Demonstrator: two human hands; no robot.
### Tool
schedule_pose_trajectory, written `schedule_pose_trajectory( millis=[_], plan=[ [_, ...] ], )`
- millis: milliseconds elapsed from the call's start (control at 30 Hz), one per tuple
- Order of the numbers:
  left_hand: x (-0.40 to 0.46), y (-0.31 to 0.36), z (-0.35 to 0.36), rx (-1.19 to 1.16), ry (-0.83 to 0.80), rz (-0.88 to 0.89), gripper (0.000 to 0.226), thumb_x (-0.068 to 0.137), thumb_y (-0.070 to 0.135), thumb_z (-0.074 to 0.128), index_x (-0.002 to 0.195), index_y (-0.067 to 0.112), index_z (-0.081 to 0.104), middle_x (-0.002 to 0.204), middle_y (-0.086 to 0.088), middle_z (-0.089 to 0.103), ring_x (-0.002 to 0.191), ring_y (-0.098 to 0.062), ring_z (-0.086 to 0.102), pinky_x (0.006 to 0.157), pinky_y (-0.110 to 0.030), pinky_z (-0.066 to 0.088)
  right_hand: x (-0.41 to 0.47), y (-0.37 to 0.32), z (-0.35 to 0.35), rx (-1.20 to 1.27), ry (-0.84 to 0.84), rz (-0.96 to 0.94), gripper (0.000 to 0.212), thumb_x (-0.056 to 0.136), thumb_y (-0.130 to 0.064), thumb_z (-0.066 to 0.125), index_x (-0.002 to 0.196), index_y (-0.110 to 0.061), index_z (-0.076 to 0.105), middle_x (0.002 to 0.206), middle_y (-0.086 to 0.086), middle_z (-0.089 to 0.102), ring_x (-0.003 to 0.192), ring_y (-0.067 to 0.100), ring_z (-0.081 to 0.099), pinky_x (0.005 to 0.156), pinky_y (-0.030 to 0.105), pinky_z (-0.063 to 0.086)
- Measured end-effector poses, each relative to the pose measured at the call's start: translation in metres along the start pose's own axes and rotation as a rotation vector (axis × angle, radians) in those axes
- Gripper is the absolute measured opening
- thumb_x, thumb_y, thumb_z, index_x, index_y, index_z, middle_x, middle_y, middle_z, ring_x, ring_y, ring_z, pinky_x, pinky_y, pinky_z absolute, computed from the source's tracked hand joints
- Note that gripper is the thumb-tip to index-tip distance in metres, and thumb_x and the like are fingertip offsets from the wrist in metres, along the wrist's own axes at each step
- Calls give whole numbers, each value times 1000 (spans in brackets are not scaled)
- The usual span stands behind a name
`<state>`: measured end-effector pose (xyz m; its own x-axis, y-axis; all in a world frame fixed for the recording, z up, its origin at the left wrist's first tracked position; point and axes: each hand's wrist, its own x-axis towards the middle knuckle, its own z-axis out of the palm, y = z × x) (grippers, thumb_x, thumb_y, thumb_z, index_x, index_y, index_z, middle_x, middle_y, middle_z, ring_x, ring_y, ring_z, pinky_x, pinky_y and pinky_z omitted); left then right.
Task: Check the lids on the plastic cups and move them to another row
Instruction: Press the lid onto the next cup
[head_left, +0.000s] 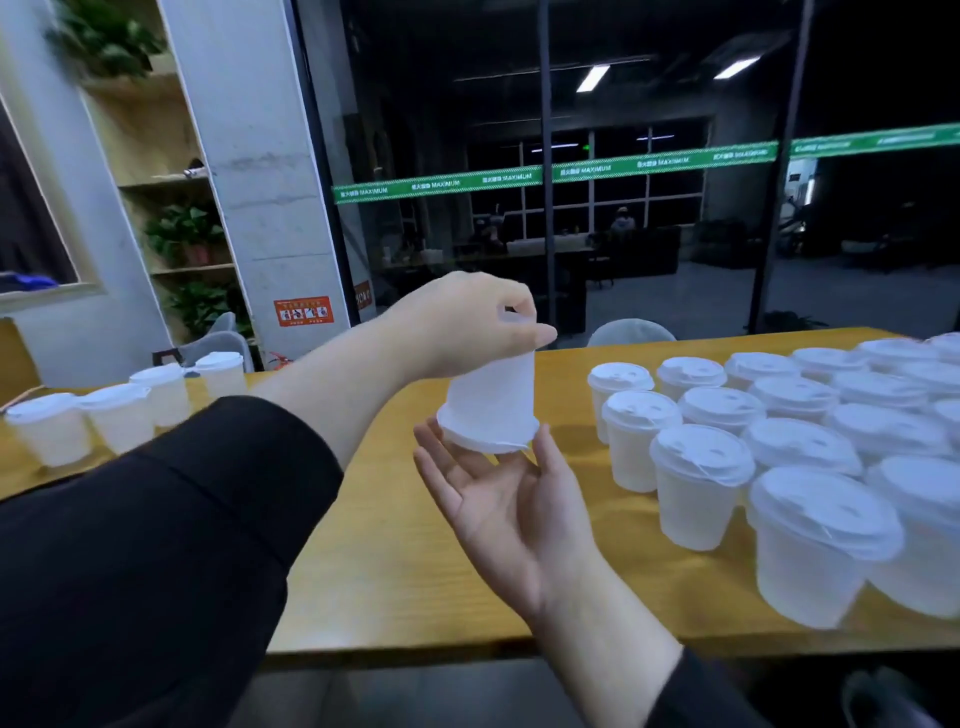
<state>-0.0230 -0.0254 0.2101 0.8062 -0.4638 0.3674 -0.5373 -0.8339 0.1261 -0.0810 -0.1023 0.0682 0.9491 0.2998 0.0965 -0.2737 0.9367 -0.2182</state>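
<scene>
The plastic cup (491, 400) is hanging upside down in the air above the middle of the yellow table (384, 545), lid (485, 439) downward, and I am pinching its base in the grip of my left hand (467, 325), fingers curled round it. My right hand (511, 499) is waiting just under the lid with its grip apart, palm up, fingertips (545, 441) touching the lid's rim. A crowd of lidded cups (779, 447) is standing to the right, and a row of lidded cups (124, 405) is standing at the far left of the table.
</scene>
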Motion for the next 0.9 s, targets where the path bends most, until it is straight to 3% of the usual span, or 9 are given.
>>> schedule_pose_trajectory(
  millis=[200,400,500,600,700,767,900],
  plan=[
    [-18,20,-1,-88,54,11,29,97,58,55,105,32,65,96,9,62,88,-10,59,66,-31,45,-30,-9,2,-75,65,-14,63,103,-58,44,144,-11,53,135,32,60,116,49,66,89,57,59],
    [-37,-12,36,-450,418,-66,28,95,56,51,99,30,63,87,6,64,84,-13,59,68,-36,44,-23,-34,18,-288,210,-31,65,94,-56,65,132,-4,59,128,33,58,107,48,70,83,52,62],
    [-48,-37,68,-685,503,-171,20,104,48,49,104,32,62,92,7,65,82,-13,62,70,-40,54,-2,-47,28,-498,340,-78,52,93,-47,70,124,-6,62,124,26,59,101,41,68,79,49,64],
    [-54,-57,99,-895,378,-321,25,109,42,45,120,30,64,113,5,67,100,-13,66,88,-41,60,28,-58,35,-844,454,-177,44,88,-44,77,119,-13,67,117,14,68,98,34,71,72,42,64],
    [-49,-68,125,-1243,171,-458,33,112,39,39,126,28,66,124,1,72,112,-20,68,101,-43,55,58,-66,35,-1389,466,-256,63,80,-53,79,126,-17,54,130,5,62,102,24,68,68,37,63],
    [-39,-73,139,-1550,59,-577,48,110,54,33,130,25,66,128,-1,72,122,-26,66,112,-50,44,74,-70,32,-1671,452,-290,83,85,-52,76,151,-18,40,130,-1,52,95,14,59,79,39,61],
    [-14,-82,162,-1573,13,-677,66,104,69,23,135,28,65,130,-1,62,144,-26,44,121,-53,26,110,-89,14,-2014,483,-225,86,87,-53,73,153,-14,36,122,1,51,98,21,59,89,45,59]
  ],
)
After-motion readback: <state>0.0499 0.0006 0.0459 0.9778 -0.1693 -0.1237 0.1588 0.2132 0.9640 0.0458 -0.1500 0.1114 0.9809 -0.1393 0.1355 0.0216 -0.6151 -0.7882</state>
